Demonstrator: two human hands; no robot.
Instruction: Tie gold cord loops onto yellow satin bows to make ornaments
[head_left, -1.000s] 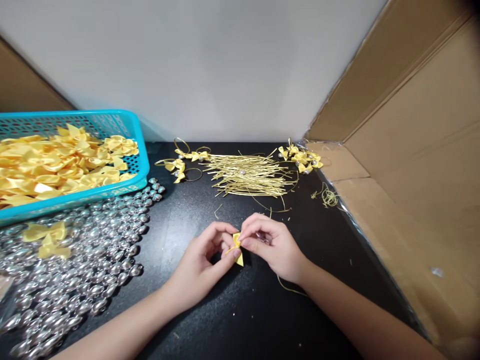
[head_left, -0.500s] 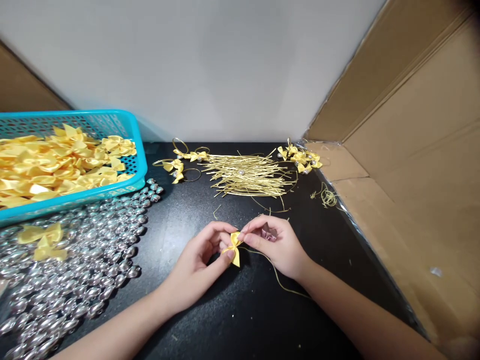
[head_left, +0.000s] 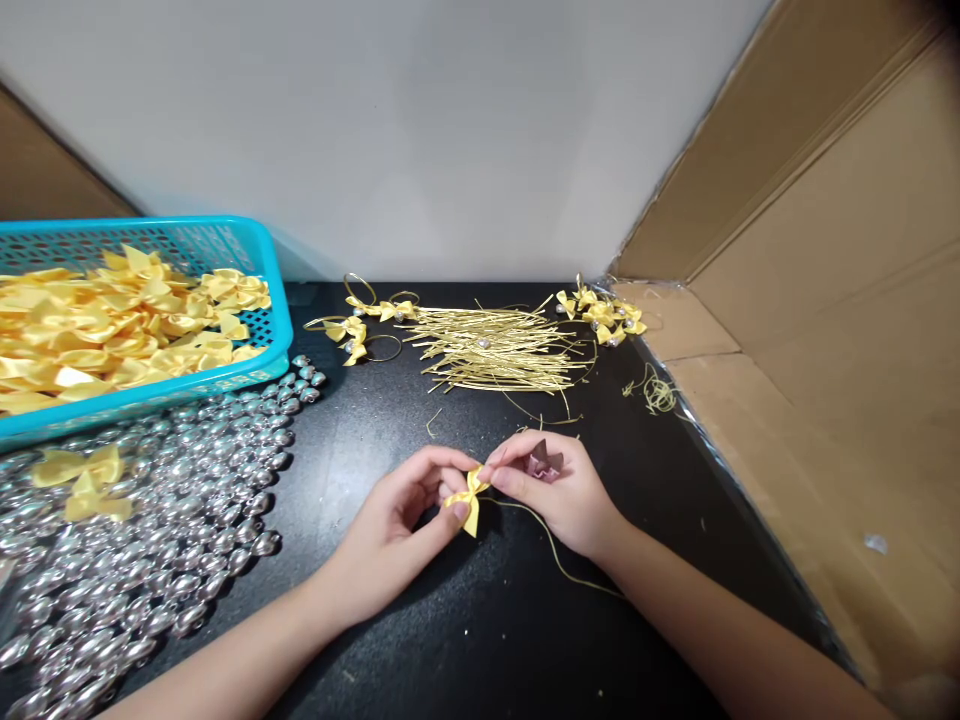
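Note:
My left hand (head_left: 397,530) pinches a small yellow satin ribbon bow (head_left: 472,508) between thumb and fingers. At the bow's upper edge, the thumb and fingertips of my right hand (head_left: 551,490) are closed on it too. A mauve piece with pointed ends (head_left: 545,462) is tucked in my right hand; its kind I cannot make out. From the bow a thin gold cord (head_left: 553,548) trails right and passes beneath my right forearm.
A blue basket (head_left: 277,300) of yellow bows stands left, behind many silver beads (head_left: 187,540) with two bows (head_left: 90,482) on top. Gold ties (head_left: 495,365) lie at the back between beaded bows (head_left: 600,312). Tangled cord (head_left: 658,392) lies right, near the cardboard wall (head_left: 840,200).
Both hands stay nearly in place with the bow between them. The right hand has turned a little, and the mauve piece shows slightly more. The camera view has shifted slightly.

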